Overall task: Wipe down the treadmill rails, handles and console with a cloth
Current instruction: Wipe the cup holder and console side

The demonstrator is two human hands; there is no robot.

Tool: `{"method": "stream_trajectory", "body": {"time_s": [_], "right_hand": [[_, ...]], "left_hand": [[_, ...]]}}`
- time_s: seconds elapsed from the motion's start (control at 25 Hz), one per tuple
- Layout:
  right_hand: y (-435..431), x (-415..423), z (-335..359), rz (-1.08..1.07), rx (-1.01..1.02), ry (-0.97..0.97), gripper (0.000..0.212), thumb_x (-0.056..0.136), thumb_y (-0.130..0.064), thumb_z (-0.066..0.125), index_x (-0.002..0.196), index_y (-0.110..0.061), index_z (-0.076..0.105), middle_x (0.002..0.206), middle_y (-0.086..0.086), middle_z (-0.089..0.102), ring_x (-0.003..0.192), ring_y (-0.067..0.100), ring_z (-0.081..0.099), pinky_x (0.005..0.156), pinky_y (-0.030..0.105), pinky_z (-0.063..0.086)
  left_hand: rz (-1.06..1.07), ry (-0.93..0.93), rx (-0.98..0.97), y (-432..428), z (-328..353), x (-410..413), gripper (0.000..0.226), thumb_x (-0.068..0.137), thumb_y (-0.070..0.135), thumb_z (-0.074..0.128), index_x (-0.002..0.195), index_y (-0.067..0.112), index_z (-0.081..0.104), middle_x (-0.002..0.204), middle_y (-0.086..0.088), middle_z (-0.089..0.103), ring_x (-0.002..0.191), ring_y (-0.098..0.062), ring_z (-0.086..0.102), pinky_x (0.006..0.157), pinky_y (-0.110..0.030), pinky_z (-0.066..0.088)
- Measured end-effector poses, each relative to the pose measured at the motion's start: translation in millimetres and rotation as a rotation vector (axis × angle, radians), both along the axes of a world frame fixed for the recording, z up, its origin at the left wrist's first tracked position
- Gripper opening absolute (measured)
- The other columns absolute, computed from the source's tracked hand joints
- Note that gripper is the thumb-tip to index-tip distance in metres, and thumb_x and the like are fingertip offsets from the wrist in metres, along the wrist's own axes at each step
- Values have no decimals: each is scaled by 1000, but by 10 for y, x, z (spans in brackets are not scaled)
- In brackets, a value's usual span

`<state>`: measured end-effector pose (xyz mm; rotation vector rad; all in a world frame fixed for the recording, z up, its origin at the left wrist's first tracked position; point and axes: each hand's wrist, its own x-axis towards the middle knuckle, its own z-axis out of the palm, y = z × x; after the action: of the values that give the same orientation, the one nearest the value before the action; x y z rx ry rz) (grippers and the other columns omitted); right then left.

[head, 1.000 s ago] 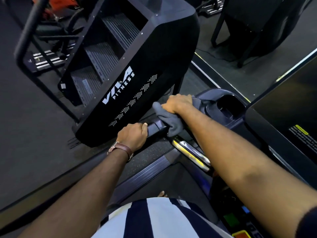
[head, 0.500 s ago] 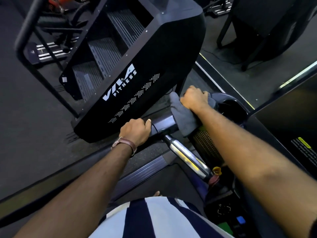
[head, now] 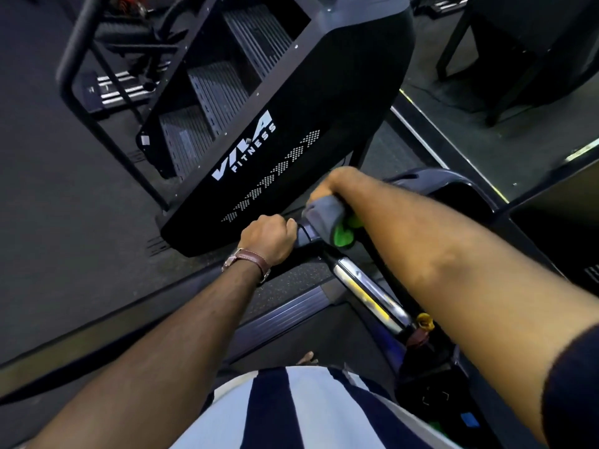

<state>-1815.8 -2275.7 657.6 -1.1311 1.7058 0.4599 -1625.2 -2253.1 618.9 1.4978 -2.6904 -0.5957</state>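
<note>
My right hand (head: 334,184) grips a grey cloth (head: 325,213) with a green patch, wrapped over the treadmill's left handle where it meets the console. My left hand (head: 267,236), with a brown watch strap at the wrist, grips the dark handle (head: 306,235) just left of the cloth. A chrome grip bar (head: 366,291) runs from the handle toward me. The console's cup holder (head: 453,202) sits behind my right forearm. The fingers of my right hand are mostly hidden by the cloth and wrist.
A black stair-climber machine (head: 275,140) marked VIVA FITNESS stands close on the left of the treadmill. The treadmill's side rail (head: 285,314) runs below my left arm. The dark console screen (head: 557,228) is at the right edge. More gym frames stand at the back.
My right hand has slid the cloth along the handle, out toward the console and back beside my left hand, turning it so a green patch shows. My left hand has kept its grip.
</note>
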Motion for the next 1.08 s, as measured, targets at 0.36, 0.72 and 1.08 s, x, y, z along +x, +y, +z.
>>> {"method": "stream_trajectory", "body": {"time_s": [0.36, 0.72, 1.08], "right_hand": [[153, -299, -10, 161, -314, 222, 69, 87, -71, 47, 118, -13, 69, 120, 10, 66, 102, 24, 62, 83, 30, 45], [1065, -326, -391, 50, -1006, 578, 59, 94, -66, 23, 108, -28, 66, 111, 3, 64, 106, 28, 58, 97, 46, 38], [1095, -127, -348, -348, -764, 708, 94, 87, -79, 17, 147, -11, 40, 154, 27, 29, 146, 41, 18, 120, 55, 9]], "left_hand": [[35, 0, -70, -24, -47, -2, 56, 92, 52, 33, 76, 8, 65, 84, -16, 67, 81, -40, 62, 64, -35, 43], [-48, -57, 25, -11, -9, -113, 60, 94, 59, 24, 76, 15, 62, 89, -12, 67, 85, -34, 62, 69, -34, 46], [-159, 46, -52, 66, -57, -475, 50, 97, 48, 31, 84, 12, 63, 93, -20, 67, 88, -41, 61, 65, -36, 39]]}}
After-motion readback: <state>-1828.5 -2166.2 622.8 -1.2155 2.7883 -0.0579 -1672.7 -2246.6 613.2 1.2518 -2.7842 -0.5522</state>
